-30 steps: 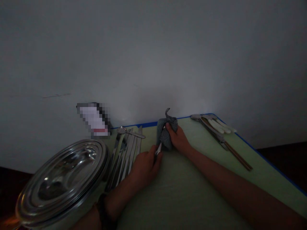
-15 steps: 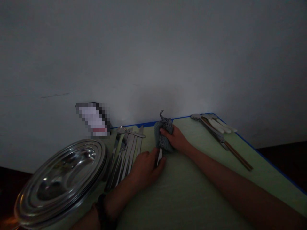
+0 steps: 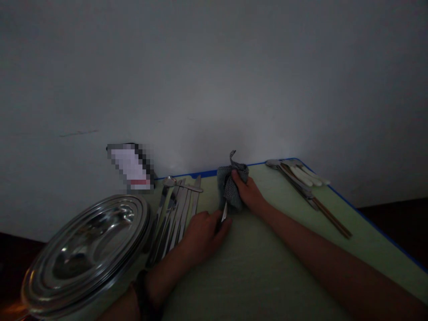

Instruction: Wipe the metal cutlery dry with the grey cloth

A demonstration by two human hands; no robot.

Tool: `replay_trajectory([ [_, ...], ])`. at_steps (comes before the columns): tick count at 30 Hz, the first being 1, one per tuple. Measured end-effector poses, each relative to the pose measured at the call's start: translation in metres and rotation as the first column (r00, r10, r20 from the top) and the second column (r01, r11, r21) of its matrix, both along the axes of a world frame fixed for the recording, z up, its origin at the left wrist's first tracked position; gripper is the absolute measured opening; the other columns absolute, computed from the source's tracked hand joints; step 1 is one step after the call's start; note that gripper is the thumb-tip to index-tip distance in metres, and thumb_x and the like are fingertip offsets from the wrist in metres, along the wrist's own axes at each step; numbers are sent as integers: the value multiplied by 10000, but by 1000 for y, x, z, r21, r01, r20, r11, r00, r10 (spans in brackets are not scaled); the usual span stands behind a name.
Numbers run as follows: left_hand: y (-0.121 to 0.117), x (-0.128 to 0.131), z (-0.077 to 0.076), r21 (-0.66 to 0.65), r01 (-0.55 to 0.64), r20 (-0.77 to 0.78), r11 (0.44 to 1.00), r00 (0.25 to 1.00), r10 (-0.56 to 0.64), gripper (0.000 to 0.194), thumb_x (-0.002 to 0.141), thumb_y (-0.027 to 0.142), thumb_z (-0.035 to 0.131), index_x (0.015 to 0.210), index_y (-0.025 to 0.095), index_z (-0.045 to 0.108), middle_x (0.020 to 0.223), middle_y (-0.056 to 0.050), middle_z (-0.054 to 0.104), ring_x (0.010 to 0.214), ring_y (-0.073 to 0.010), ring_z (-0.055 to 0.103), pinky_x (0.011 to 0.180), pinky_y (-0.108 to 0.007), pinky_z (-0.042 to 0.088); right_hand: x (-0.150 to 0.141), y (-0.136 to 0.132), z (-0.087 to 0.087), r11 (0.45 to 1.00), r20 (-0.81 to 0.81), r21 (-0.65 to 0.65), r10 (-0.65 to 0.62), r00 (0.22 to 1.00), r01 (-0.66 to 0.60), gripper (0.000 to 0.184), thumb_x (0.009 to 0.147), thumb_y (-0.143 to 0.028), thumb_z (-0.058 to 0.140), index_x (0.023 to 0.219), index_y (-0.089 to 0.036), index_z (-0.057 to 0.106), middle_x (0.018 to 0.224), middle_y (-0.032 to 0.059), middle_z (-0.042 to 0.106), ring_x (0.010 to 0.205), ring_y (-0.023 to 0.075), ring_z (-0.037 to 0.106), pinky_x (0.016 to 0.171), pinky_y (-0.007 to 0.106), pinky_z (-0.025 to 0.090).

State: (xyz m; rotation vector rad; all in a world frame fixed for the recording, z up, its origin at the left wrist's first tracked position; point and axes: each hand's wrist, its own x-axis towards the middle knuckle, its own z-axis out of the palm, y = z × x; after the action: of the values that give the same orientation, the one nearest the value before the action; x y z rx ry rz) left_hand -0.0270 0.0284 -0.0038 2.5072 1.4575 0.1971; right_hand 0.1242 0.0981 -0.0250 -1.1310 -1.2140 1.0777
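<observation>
Near the middle of the table, my left hand (image 3: 207, 236) is closed around a piece of silvery metal cutlery (image 3: 224, 212). Its far end disappears into a grey patterned cloth (image 3: 229, 194), so its exact kind is hidden. My right hand (image 3: 249, 192) grips this cloth with the thumb on top, folding it round the far end of the cutlery. A loop of the cloth sticks up toward the wall. Left of my left hand lies a row of several metal knives and other cutlery (image 3: 179, 211), with one spoon (image 3: 182, 185) across their far ends.
Stacked oval metal dishes (image 3: 83, 249) stand at the left. A blurred-out phone-like object (image 3: 130, 167) leans on the wall (image 3: 214, 80) behind. At the right lie spoons (image 3: 273, 163), white-handled cutlery (image 3: 306, 176) and brown chopsticks (image 3: 331, 216) on the green tabletop (image 3: 267, 272).
My right hand and the cloth have shifted slightly to the right, and the cloth is spread a little wider. The cutlery in my left hand has tilted slightly; that hand barely moved.
</observation>
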Motion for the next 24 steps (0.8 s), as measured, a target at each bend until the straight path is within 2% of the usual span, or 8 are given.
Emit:
replay_trajectory([
  [4,2,-2,0,-62,-35,115,997,993,42,386,910,404,249,792,182,541,680,-40,587,652,-180,556,611,-275,387,0,5,-6,997,-218,-82,-35,975,18,502,710,-618,474,852,-163,632,799,55,662,766,177,604,720,298,452],
  [8,2,-7,2,-132,78,276,988,960,-39,327,908,356,277,788,184,528,704,-11,575,663,-151,547,619,-247,392,1,9,-10,995,-335,-95,-54,940,23,492,692,-603,516,877,-158,615,819,62,661,757,169,605,695,283,463],
  [11,2,-7,4,-175,131,352,976,934,-62,291,894,336,325,724,184,505,659,14,547,619,-130,529,581,-226,381,1,9,-8,993,-335,-105,-79,939,46,483,678,-589,545,874,-152,610,826,68,659,742,168,602,667,280,465],
  [16,6,-1,2,-289,48,489,956,866,105,367,895,365,306,619,189,472,491,44,502,470,-109,503,509,-209,378,-9,-2,-5,986,-268,-149,-109,957,70,507,678,-607,522,858,-143,617,800,75,657,703,172,591,635,287,457],
  [20,9,2,0,-306,-23,540,952,819,194,424,886,366,314,549,187,496,439,31,518,433,-114,514,499,-212,390,-25,-19,0,989,-119,-149,-41,992,23,499,672,-615,515,744,-133,624,675,52,633,626,161,568,589,281,440],
  [24,7,3,0,-307,-26,541,951,818,197,466,882,378,333,498,181,509,422,24,520,429,-112,513,528,-218,397,-32,-27,4,991,-106,-133,-4,994,-11,458,669,-585,539,699,-134,615,639,41,620,605,152,558,592,281,440],
])
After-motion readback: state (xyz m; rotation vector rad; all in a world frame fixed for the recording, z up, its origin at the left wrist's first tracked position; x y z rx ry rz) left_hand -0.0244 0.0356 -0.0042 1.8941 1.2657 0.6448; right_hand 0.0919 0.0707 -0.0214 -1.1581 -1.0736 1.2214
